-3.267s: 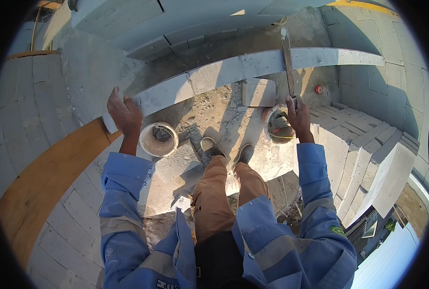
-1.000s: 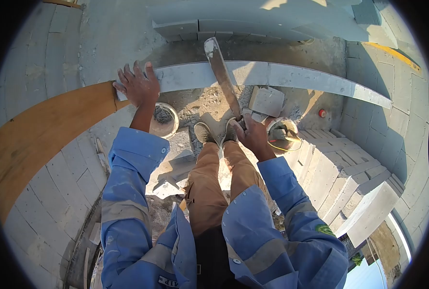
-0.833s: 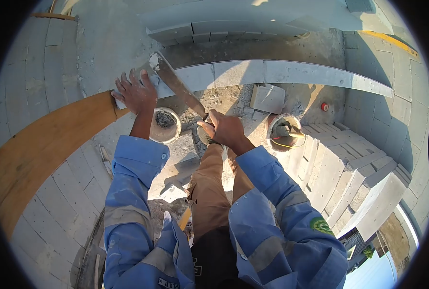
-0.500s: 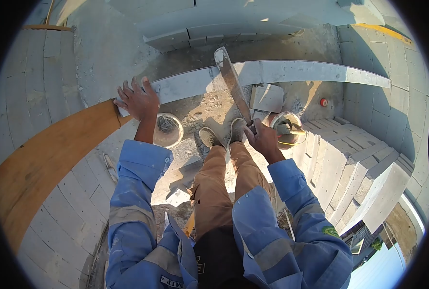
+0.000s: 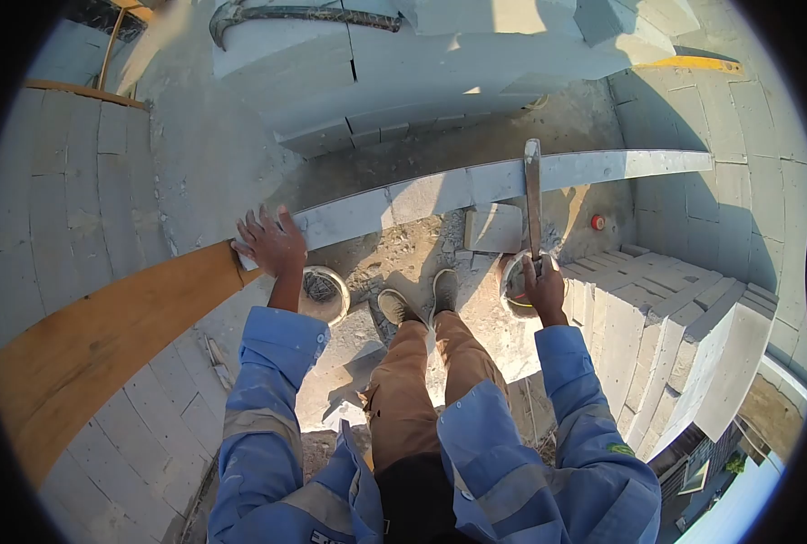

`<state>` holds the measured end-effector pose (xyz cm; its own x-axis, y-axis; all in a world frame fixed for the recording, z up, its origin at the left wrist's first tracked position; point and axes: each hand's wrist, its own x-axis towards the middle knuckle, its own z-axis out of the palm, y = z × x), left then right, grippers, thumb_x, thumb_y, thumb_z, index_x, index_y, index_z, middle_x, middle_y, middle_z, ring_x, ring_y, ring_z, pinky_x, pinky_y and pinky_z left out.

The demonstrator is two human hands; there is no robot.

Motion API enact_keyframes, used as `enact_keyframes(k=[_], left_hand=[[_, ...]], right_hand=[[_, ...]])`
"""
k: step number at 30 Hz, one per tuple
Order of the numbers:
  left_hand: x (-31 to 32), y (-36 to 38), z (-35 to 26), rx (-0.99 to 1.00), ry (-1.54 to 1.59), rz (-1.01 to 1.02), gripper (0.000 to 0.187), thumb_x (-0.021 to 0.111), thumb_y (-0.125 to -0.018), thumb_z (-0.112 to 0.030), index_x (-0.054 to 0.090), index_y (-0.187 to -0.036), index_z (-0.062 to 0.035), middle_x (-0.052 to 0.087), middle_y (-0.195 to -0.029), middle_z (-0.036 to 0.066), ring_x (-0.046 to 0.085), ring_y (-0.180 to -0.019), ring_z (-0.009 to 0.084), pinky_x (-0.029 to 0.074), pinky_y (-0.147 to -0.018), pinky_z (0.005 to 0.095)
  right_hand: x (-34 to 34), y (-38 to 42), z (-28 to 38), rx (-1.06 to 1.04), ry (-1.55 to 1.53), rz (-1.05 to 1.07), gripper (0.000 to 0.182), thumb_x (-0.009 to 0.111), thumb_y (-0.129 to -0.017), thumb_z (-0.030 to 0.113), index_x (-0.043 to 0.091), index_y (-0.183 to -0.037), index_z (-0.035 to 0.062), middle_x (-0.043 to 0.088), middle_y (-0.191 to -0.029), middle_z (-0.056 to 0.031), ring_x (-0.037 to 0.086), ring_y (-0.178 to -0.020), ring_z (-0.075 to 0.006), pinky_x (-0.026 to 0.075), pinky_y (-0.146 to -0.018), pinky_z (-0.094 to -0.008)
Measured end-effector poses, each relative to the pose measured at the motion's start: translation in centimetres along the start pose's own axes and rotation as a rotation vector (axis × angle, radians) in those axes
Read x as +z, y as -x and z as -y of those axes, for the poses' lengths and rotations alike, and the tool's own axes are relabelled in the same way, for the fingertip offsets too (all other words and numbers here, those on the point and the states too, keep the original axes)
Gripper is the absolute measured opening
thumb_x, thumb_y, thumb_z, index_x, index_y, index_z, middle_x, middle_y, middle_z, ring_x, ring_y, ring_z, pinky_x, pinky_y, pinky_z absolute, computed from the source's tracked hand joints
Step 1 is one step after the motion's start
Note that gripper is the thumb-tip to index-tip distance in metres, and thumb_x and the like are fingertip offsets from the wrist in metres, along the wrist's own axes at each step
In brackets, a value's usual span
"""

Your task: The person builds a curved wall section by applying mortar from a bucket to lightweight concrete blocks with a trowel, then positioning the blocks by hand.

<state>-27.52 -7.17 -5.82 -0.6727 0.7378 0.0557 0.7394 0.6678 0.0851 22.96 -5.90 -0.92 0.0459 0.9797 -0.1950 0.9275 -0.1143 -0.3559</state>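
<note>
My left hand (image 5: 275, 245) lies with spread fingers on the left end of a narrow row of pale blocks (image 5: 431, 193), where it meets a wide wooden board (image 5: 122, 331). In my right hand (image 5: 545, 288) is the handle of a long flat-bladed tool (image 5: 533, 195). Its blade points away from me, and the far part lies over or against the block row; whether it touches cannot be made out. A round bucket (image 5: 325, 296) stands below my left hand. Another bucket (image 5: 514, 295) is partly hidden beside my right hand.
Stacked pale blocks (image 5: 657, 317) stand at the right. One loose block (image 5: 494, 228) lies beyond my shoes (image 5: 396, 308), near a small red round object (image 5: 597, 222). Block walls rise at the left (image 5: 68, 190) and right (image 5: 730, 190). A yellow bar (image 5: 694, 63) is at the upper right.
My right hand has moved right with the tool, whose blade has swung from leaning left to nearly straight ahead. My left hand remains at the row's end. The view has shifted slightly.
</note>
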Motion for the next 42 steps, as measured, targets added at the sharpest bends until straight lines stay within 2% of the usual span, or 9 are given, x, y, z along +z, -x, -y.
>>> enact_keyframes(k=[9,15,20,24,25,28,31,37,42], left_hand=[[-0.5,4.6,-7.4,-0.056,0.191,0.11,0.084,0.039,-0.101,-0.06,0.017,-0.159,-0.0043,0.008,-0.164,0.028,0.0,-0.154,0.0429,0.002,-0.119,0.0642],[-6.2,18.8,-20.9,0.823,0.622,0.463,0.08,0.054,-0.098,-0.051,0.027,-0.157,-0.0046,0.02,-0.162,0.027,0.02,-0.149,0.0478,0.019,-0.119,0.0613],[-6.4,20.0,-19.5,0.58,0.741,0.394,0.075,0.057,-0.097,-0.046,0.032,-0.155,-0.0047,0.026,-0.16,0.025,0.023,-0.148,0.0464,0.02,-0.119,0.0597],[-5.5,14.3,-14.2,0.366,0.496,0.218,0.071,0.058,-0.097,-0.042,0.035,-0.152,-0.0041,0.029,-0.158,0.024,0.025,-0.147,0.0458,0.022,-0.119,0.0576],[-4.6,12.6,-13.0,0.34,0.443,0.127,0.071,0.058,-0.097,-0.042,0.035,-0.152,-0.0043,0.029,-0.158,0.024,0.025,-0.147,0.0456,0.022,-0.119,0.0578],[-3.1,7.8,-11.9,0.168,0.282,0.019,0.069,0.057,-0.097,-0.041,0.036,-0.152,-0.0057,0.029,-0.16,0.021,0.02,-0.15,0.0415,0.018,-0.12,0.0579],[-1.9,4.0,-13.9,0.052,0.253,-0.005,0.07,0.053,-0.098,-0.047,0.036,-0.153,-0.0082,0.03,-0.16,0.019,0.016,-0.152,0.0387,0.012,-0.121,0.0584],[-0.8,2.0,-18.3,-0.197,0.115,0.185,0.073,0.038,-0.099,-0.061,0.038,-0.153,-0.0112,0.035,-0.159,0.013,0.018,-0.153,0.0325,0.001,-0.122,0.0588],[-0.7,1.6,-18.2,-0.2,0.125,0.12,0.067,0.042,-0.098,-0.059,0.053,-0.143,-0.0105,0.044,-0.153,0.011,0.023,-0.151,0.0309,0.005,-0.122,0.0594]], right_hand=[[-9.2,1.2,1.5,0.046,-0.121,0.043,0.045,0.071,-0.089,0.047,0.066,-0.094,0.0034,0.069,-0.074,-0.0184,0.069,-0.073,-0.0397,0.053,-0.066,-0.048],[-17.0,-7.8,8.2,-0.068,-0.356,-0.211,0.034,0.075,-0.09,0.032,0.064,-0.092,0.0007,0.061,-0.063,-0.0125,0.057,-0.053,-0.0222,0.045,-0.054,-0.0372],[-32.6,-24.9,14.5,-0.272,-0.14,-0.524,0.039,0.068,-0.095,0.038,0.066,-0.092,0.0001,0.062,-0.068,-0.0154,0.059,-0.06,-0.0335,0.047,-0.06,-0.042],[-39.7,-37.2,17.9,-0.324,0.276,-0.551,0.056,0.055,-0.097,0.056,0.069,-0.121,0.0072,0.073,-0.099,-0.0208,0.07,-0.091,-0.0399,0.055,-0.079,-0.047],[-39.4,-38.0,19.0,-0.538,0.452,-0.858,0.048,0.058,-0.099,0.046,0.068,-0.122,0.0056,0.072,-0.106,-0.0177,0.069,-0.097,-0.0376,0.055,-0.082,-0.0451],[-33.8,-33.2,26.7,-1.055,-0.096,-0.863,0.027,0.072,-0.09,0.015,0.068,-0.113,0.0005,0.071,-0.103,-0.0143,0.066,-0.092,-0.0331,0.053,-0.083,-0.0405],[-23.5,-24.9,34.7,-1.474,-0.352,-0.292,0.026,0.078,-0.082,0.016,0.071,-0.103,0.0031,0.069,-0.095,-0.0095,0.067,-0.089,-0.0284,0.054,-0.08,-0.038],[-6.2,-24.5,45.1,-1.028,-0.038,-0.2,0.04,0.062,-0.092,0.022,0.063,-0.126,0.0001,0.062,-0.124,-0.0175,0.05,-0.128,-0.0356,0.04,-0.104,-0.0501],[-3.6,-26.9,46.1,-1.124,0.006,-0.287,0.033,0.062,-0.088,0.016,0.066,-0.115,-0.0033,0.064,-0.109,-0.0183,0.06,-0.103,-0.0308,0.05,-0.086,-0.0459]])
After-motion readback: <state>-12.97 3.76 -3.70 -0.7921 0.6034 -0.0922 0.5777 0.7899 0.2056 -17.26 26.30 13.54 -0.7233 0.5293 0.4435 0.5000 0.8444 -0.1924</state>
